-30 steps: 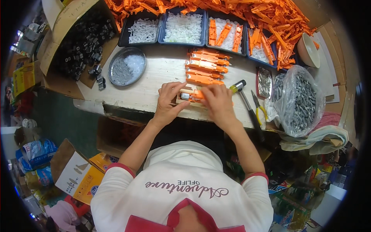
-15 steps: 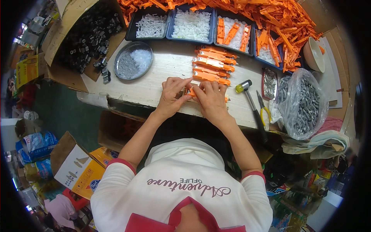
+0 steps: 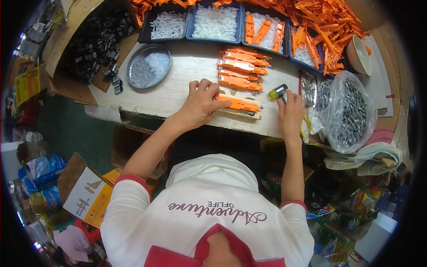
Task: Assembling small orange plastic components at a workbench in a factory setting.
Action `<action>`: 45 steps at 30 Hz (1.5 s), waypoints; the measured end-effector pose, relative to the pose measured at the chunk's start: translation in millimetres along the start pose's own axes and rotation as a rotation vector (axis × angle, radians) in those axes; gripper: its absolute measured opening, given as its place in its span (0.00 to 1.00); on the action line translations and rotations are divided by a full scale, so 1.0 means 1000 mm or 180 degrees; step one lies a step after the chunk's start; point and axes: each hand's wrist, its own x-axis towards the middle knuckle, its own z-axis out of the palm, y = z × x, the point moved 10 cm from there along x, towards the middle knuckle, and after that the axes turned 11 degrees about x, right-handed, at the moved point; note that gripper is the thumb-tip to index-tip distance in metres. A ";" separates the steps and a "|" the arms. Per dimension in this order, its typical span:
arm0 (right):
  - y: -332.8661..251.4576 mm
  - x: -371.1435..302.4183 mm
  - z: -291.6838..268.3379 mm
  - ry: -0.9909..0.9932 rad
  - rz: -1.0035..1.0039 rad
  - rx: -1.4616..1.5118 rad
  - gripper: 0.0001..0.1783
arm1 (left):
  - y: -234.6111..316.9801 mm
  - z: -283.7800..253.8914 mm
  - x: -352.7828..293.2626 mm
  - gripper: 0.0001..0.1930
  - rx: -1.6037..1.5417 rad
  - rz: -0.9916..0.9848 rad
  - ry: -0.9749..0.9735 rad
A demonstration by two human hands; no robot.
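My left hand (image 3: 200, 104) is closed on the left end of a long orange plastic part (image 3: 243, 104), thumb along its top. That part lies in a pale block (image 3: 255, 116) near the table's front edge. To its right, my right hand (image 3: 292, 113) grips a hammer (image 3: 276, 92) with a yellow and dark head; the handle is mostly hidden by the fingers. Just beyond the block, several similar orange parts (image 3: 240, 82) lie in a stacked row. Beside my right hand, yellow-handled pliers (image 3: 306, 126) are partly covered.
Trays of small white pieces (image 3: 216, 23) line the back, below a heap of orange parts (image 3: 327, 18). A round metal dish (image 3: 148, 66) and a box of black parts (image 3: 95, 49) are left. A clear bag of grey metal pieces (image 3: 351, 111) and a small red-rimmed tray (image 3: 308, 89) stand right.
My right hand has left the orange part and moved right to take hold of the hammer. My left hand stays on the part, which now shows more fully in its block.
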 end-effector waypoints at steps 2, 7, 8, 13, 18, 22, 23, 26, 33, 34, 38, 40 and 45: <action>0.026 -0.010 0.011 -0.0507 0.0448 -0.0747 0.19 | 0.005 -0.005 0.002 0.25 -0.0087 0.0192 0.0250; 0.021 -0.015 0.016 -0.0418 0.0007 -0.0612 0.14 | 0.015 0.001 0.009 0.27 0.0131 0.0278 -0.0374; 0.018 -0.016 0.011 -0.0426 0.0149 0.0093 0.13 | 0.017 0.002 0.011 0.29 0.0230 0.0315 -0.0431; -0.051 -0.016 -0.019 -0.0707 -0.0034 0.1469 0.11 | 0.022 0.004 0.015 0.29 0.0389 0.0474 -0.0639; -0.062 -0.023 0.007 -0.1283 -0.0092 0.0538 0.10 | 0.020 0.014 0.019 0.28 0.0329 0.0375 -0.1135; -0.078 -0.008 -0.015 -0.0944 -0.0225 0.0640 0.08 | 0.019 0.016 0.020 0.27 0.0331 0.0342 -0.1238; -0.084 -0.004 -0.034 -0.0414 -0.0416 0.0955 0.07 | 0.018 0.017 0.020 0.27 0.0335 0.0327 -0.1261; -0.069 -0.024 0.007 -0.1292 -0.0156 0.0167 0.07 | 0.022 0.011 0.021 0.28 0.0372 0.0494 -0.0892; -0.076 -0.018 -0.007 -0.0901 -0.0337 0.0499 0.09 | 0.024 0.009 0.022 0.27 0.0442 0.0456 -0.0841; -0.078 -0.021 -0.005 -0.0902 -0.0329 0.0501 0.09 | 0.023 0.011 0.022 0.25 0.0452 0.0431 -0.0939; -0.067 -0.024 0.020 -0.1584 0.0008 -0.0154 0.09 | 0.016 0.010 0.023 0.22 0.0048 0.0277 -0.0807; -0.064 -0.024 0.019 -0.1455 -0.0138 0.0229 0.09 | 0.004 0.011 0.022 0.22 -0.0210 -0.0019 -0.0629; -0.079 -0.008 0.007 -0.1279 0.0005 0.0698 0.10 | -0.011 -0.002 0.016 0.24 -0.0632 -0.0387 0.0325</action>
